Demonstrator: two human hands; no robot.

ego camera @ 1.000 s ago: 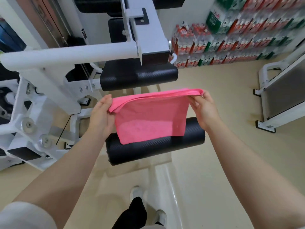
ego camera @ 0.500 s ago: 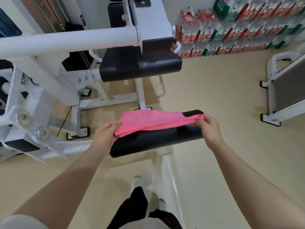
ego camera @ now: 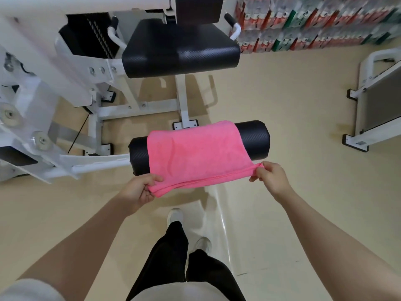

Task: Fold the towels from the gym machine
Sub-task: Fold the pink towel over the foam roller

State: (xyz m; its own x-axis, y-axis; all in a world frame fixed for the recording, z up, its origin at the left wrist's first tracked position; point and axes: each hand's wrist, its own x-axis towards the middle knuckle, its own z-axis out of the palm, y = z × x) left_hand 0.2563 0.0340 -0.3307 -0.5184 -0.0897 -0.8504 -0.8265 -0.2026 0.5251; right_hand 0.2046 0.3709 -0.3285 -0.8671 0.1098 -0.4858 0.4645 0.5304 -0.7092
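A pink towel, folded double, lies draped over the black roller pad of the white gym machine. Its near folded edge hangs off the pad toward me. My left hand pinches the near left corner of the towel. My right hand pinches the near right corner. The edge is stretched between both hands, just in front of the pad.
The machine's black seat is beyond the pad, with the white frame and weight stack at left. Stacked packs of bottled water line the far wall. Another white machine stands at right. My legs and shoes are below on the beige floor.
The towel was held up in the air, then lowered onto the roller pad. Both hands have drawn its near edge toward me, so it now lies spread over the pad.
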